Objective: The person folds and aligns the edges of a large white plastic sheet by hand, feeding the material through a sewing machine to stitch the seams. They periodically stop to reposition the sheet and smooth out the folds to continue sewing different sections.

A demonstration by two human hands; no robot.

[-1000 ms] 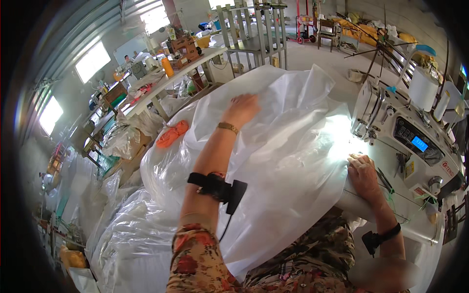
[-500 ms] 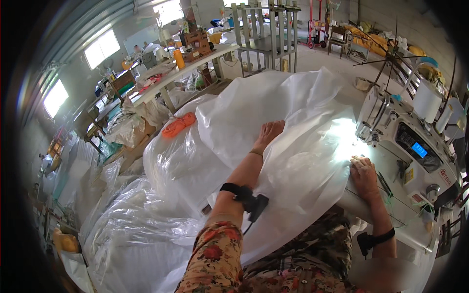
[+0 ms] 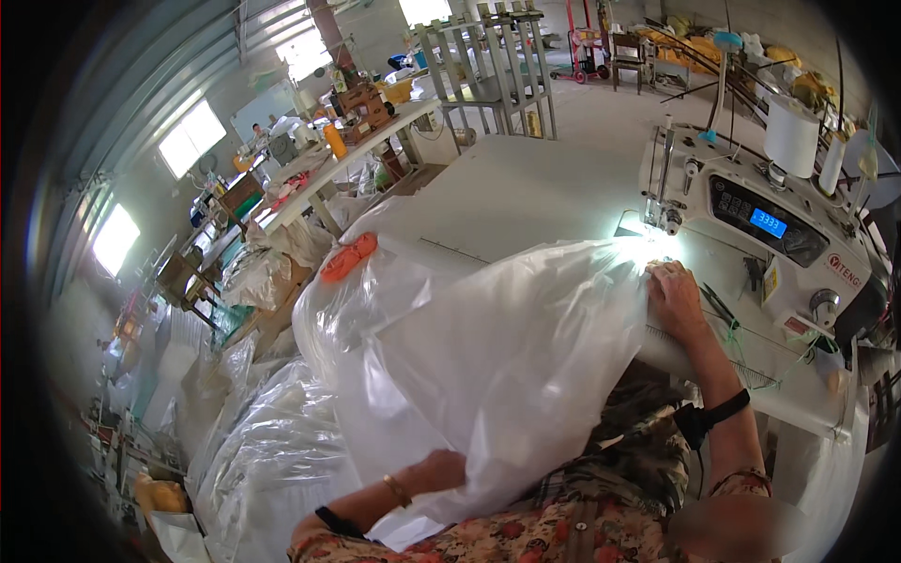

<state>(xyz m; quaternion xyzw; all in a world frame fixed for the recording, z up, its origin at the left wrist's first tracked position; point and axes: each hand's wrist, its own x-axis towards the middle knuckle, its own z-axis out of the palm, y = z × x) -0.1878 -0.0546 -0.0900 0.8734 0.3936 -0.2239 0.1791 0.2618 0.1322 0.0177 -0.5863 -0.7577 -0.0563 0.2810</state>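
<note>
A large sheet of translucent white plastic (image 3: pixel 507 328) spreads from the sewing machine (image 3: pixel 741 206) down toward my lap. Its edge is gathered under the bright lamp by the needle. My right hand (image 3: pixel 676 298) rests on the machine bed just in front of the needle, fingers curled and closed on that gathered edge. Low and close to my body, my left hand (image 3: pixel 439 471) reaches into the sheet's folds; plastic hides its fingers. Past the sheet's far edge, the white tabletop (image 3: pixel 526 188) shows.
Dark scissors (image 3: pixel 719 305) lie right of my right hand, near green thread (image 3: pixel 737 347). A white thread cone (image 3: pixel 791 136) stands behind the machine. An orange bundle (image 3: pixel 348 258) sits on the plastic at left. More plastic sheeting (image 3: pixel 272 441) is heaped at lower left.
My left hand has come down from the middle of the sheet toward my body. The sheet has been drawn nearer, baring the far tabletop. My right hand stays by the needle.
</note>
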